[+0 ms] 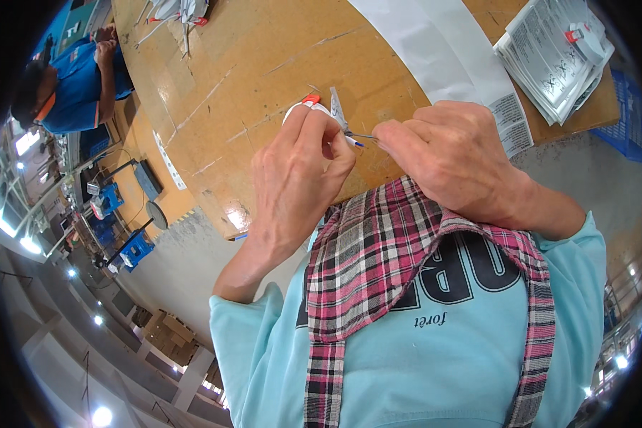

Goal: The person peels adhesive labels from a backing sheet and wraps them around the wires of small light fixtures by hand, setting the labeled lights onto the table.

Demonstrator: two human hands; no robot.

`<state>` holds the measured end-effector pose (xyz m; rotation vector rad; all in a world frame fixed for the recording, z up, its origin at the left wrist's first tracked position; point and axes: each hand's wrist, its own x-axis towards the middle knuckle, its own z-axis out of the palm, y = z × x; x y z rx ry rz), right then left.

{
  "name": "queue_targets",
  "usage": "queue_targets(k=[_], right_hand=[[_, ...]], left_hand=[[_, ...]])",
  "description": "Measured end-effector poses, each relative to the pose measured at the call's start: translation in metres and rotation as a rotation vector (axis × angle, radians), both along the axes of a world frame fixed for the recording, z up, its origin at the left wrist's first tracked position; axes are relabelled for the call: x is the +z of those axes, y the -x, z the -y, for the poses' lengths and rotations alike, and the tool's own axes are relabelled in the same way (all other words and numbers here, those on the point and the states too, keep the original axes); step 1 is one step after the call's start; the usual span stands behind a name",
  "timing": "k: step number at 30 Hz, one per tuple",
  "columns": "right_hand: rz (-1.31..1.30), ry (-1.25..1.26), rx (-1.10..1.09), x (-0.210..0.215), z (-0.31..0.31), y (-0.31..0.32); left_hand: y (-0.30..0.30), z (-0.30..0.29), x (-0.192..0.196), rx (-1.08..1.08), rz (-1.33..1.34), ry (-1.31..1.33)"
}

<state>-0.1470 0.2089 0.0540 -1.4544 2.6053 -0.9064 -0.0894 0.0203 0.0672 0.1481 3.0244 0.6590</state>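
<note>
At about ten o'clock, far off at the rim of the view, another person (75,82) in a blue shirt sits with hands raised near the face, and below that figure some blue equipment (125,250) stands on the floor. Moving right, the brown cardboard-covered surface (214,107) fills the upper middle, scuffed and marked with pale lines; at twelve o'clock, near its far edge, lies a small heap of white and red parts (178,11).

Just left of centre, the left hand (299,175) is curled, thumb and fingers pressed together around a small white part with a red-orange tip (308,105), which it holds just above the surface. From that part a thin wire with a blue end (354,141) and a small folded paper tag (337,107) stick out toward the right. Just right of centre, the right hand (453,153) pinches the other end of the thin wire between thumb and forefinger, so the two hands almost touch.

Past the right hand, a white strip of paper (442,36) runs from twelve o'clock down toward two o'clock. At one o'clock, a stack of printed leaflets (549,64) rests on the corner of the surface with a white and red part (585,36) on top. Below the hands are a plaid apron and a light blue shirt (435,357).
</note>
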Motion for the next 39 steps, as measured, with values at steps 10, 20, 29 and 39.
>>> queue_targets(k=[10,20,29,39], right_hand=[[0.574,0.211,-0.347,-0.042,-0.01,0.032],[0.588,0.276,-0.089,-0.031,0.034,0.028],[0.862,0.122,-0.024,-0.02,0.034,0.032],[0.7,0.055,-0.036,-0.003,0.041,0.021]], left_hand=[[-0.013,0.003,-0.013,0.452,-0.087,-0.485],[-0.016,-0.006,-0.02,0.431,-0.156,-0.471],[-0.018,-0.01,-0.026,0.316,-0.205,-0.377],[-0.008,0.009,-0.001,0.145,0.0,-0.249]])
